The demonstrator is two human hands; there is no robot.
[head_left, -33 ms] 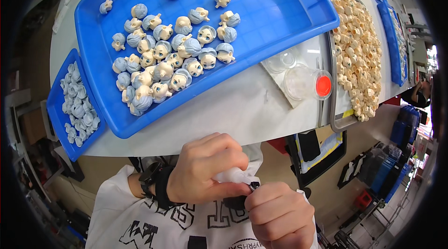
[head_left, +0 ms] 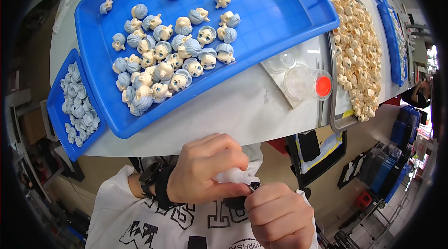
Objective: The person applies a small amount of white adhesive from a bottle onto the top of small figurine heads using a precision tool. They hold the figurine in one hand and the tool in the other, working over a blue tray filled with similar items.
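Observation:
In front of my chest, below the table's edge, my left hand (head_left: 203, 169) is closed around a small translucent white squeeze bottle (head_left: 232, 175). The bottle's narrow nozzle points toward my right hand (head_left: 280, 214). That hand is a closed fist around a small metal tool (head_left: 254, 185); only its shiny jaw-like tip shows, right at the end of the nozzle. My fingers hide the rest of the tool, so its exact kind is unclear. On the table, a large blue tray (head_left: 140, 126) holds many doll heads (head_left: 181, 81) with light blue hair pieces.
A smaller blue tray (head_left: 74, 152) of loose light blue hair pieces stands at the left. To the right lies a metal tray (head_left: 337, 123) heaped with cream-coloured doll parts (head_left: 357, 57). Between the trays is a clear plastic cup (head_left: 298, 83) with a red disc.

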